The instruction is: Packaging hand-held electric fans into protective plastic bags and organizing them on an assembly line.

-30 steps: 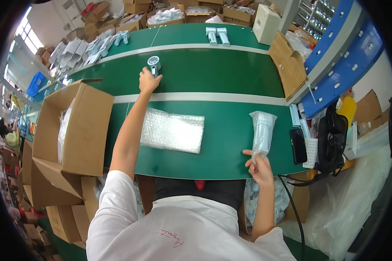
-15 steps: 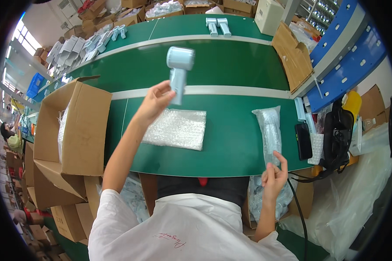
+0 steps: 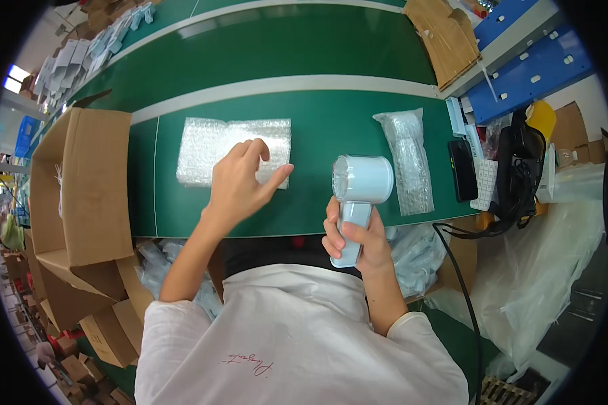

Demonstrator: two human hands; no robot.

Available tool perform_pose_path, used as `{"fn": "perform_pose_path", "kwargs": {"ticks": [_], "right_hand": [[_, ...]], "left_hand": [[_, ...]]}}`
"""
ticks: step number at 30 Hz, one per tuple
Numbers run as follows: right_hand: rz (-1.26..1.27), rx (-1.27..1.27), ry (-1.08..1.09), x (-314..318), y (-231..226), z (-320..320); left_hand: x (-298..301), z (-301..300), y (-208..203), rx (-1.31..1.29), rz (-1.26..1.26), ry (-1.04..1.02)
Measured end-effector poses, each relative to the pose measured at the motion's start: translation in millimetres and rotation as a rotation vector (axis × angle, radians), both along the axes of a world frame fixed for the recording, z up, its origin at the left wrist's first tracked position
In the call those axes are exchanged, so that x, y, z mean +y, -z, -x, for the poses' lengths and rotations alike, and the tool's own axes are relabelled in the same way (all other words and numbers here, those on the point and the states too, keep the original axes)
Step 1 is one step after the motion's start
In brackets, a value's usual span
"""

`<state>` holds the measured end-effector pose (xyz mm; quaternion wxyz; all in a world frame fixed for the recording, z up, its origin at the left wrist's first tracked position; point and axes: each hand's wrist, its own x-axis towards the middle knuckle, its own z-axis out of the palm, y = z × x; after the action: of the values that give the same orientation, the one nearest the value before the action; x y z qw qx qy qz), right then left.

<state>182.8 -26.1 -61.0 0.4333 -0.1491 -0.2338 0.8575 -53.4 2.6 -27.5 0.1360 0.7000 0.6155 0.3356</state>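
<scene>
A light blue handheld fan (image 3: 363, 179) with a round drum-shaped head is upright in my right hand (image 3: 368, 243); the fingers wrap round its handle, just above the bench's front edge. My left hand (image 3: 240, 177) is over a flat stack of bubble wrap bags (image 3: 203, 152) on the green bench, thumb spread away from the bent fingers and nothing held. Whether its fingertips touch the bags I cannot tell. To the right of the fan lies a long bubble-wrapped item (image 3: 410, 165).
An open cardboard box (image 3: 101, 189) stands at the left bench end. A black phone (image 3: 462, 170), a white keypad-like strip (image 3: 485, 183) and a black bag (image 3: 523, 169) lie at the right. Below the bench edge are bags of plastic-wrapped items (image 3: 415, 260). A black cable (image 3: 461, 297) hangs at the right.
The fan has passed from my left hand to my right and come down nearer to me. My left hand has moved to the bubble wrap bags. The view has tilted downward.
</scene>
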Motion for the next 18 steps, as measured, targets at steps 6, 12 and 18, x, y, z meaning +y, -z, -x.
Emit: {"fn": "perform_pose_path", "kwargs": {"ticks": [6,12,18], "right_hand": [[-0.022,-0.19,-0.012,-2,4,-2],[0.11,-0.523,0.128,18,-19,22],[-0.085,-0.431,0.132,32,-21,38]], "left_hand": [[1,12,27,0.266,0.218,-0.144],[7,24,25,0.139,0.292,-0.092],[9,25,20,0.064,0.385,-0.107]]}}
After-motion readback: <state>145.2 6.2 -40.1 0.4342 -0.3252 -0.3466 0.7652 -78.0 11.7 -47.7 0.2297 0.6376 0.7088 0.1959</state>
